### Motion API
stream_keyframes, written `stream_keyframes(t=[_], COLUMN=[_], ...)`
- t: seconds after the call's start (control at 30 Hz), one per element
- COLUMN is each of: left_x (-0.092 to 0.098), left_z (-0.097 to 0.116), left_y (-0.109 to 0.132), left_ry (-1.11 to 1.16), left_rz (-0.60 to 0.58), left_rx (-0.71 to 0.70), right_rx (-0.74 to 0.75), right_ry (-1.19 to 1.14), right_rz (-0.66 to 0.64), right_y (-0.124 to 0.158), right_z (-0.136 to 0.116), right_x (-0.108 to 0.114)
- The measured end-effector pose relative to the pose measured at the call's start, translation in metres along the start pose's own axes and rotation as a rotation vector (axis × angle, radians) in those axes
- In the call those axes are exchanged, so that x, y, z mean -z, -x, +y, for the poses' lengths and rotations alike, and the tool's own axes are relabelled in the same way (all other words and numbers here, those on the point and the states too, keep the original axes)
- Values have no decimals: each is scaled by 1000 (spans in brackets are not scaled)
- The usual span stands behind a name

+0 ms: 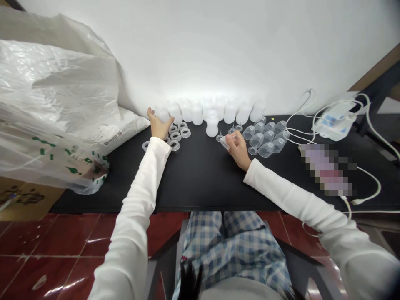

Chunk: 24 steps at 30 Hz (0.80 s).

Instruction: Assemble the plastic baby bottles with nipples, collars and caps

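Observation:
My left hand (pixel 160 126) reaches to the left end of a row of white bottles, fingers and thumb spread on either side of the leftmost bottle (pixel 162 114); whether it touches the bottle is unclear. Clear collar rings (pixel 176 136) lie by its wrist. Between thumb and fingers, my right hand (pixel 238 148) pinches a clear piece that looks like a bottle nipple (pixel 224 143), partly hidden by the fingers. A few similar nipples (pixel 239 127) lie just beyond. One white bottle (pixel 212 123) stands upright in front of the row, between my hands.
Several clear dome caps (pixel 266 149) are grouped right of my right hand. Farther right are a phone (pixel 325 168), white cables (pixel 300 134) and a white power strip (pixel 334 121). Large plastic bags (pixel 59 83) cover the left end of the black table (pixel 200 183). A white wall stands behind.

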<state>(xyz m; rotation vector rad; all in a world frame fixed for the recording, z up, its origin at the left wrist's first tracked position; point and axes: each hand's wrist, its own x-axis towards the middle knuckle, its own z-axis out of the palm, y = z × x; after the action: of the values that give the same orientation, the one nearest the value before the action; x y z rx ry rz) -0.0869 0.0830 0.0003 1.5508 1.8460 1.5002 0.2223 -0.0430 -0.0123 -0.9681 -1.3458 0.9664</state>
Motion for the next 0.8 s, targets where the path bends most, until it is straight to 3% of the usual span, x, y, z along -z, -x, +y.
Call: stream_keyframes(t=[0.23,0.33,0.47,0.5,0.63,0.7,0.8], left_x=[-9,-10,-27,-36,-83,-104,-123], left_z=[-3,6,27,32,48,53,58], left_y=[-17,-6,34,47,92,104,104], left_ry=[65,15,-26,-9,43,68,86], left_rz=[-38,94,292,265,-129,-214,-274], left_rx=[95,112,47,-40,-406,-424,-280], right_rx=[6,3,24,35,65,66,60], right_ry=[10,11,16,21,39,43,34], right_rz=[-13,-3,16,24,49,52,69], right_y=[0,1,2,2,2,1,0], right_z=[-3,-3,-3,-3,-2,-1,2], right_x=[-1,-2,-2,-2,-1,0,1])
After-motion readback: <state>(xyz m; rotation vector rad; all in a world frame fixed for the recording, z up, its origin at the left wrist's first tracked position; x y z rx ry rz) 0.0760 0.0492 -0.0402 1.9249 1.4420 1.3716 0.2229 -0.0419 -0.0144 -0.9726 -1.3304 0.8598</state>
